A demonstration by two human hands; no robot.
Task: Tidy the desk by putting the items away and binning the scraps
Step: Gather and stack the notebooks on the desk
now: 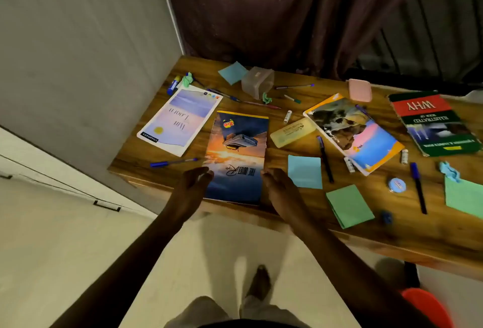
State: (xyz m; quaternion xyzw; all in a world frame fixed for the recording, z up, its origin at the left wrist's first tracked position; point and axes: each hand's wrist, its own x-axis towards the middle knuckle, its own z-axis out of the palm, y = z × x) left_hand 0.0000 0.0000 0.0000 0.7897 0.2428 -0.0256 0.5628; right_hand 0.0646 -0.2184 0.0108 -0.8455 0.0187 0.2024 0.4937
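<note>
A wooden desk (292, 218) is strewn with stationery. A sunset-cover notebook (236, 155) lies at its near edge. My left hand (194, 184) hovers by the notebook's left edge and my right hand (281, 186) by its right edge; both are empty with fingers apart. Further left lies a pale purple notebook (180, 118). A colourful worn notebook (352, 131) and a green book (433, 123) lie to the right. A blue sticky pad (305, 171) and a green sticky pad (349, 206) sit near my right hand. Pens (325, 159) and crumpled scraps (266, 97) are scattered about.
A clear plastic box (257, 82) lies tipped at the back, a pink lid (360, 89) to its right. A yellow case (292, 131) sits mid-desk. A red bin (426, 306) stands on the floor at the lower right. A wall and cupboard (78, 92) close the left side; a curtain (287, 14) hangs behind.
</note>
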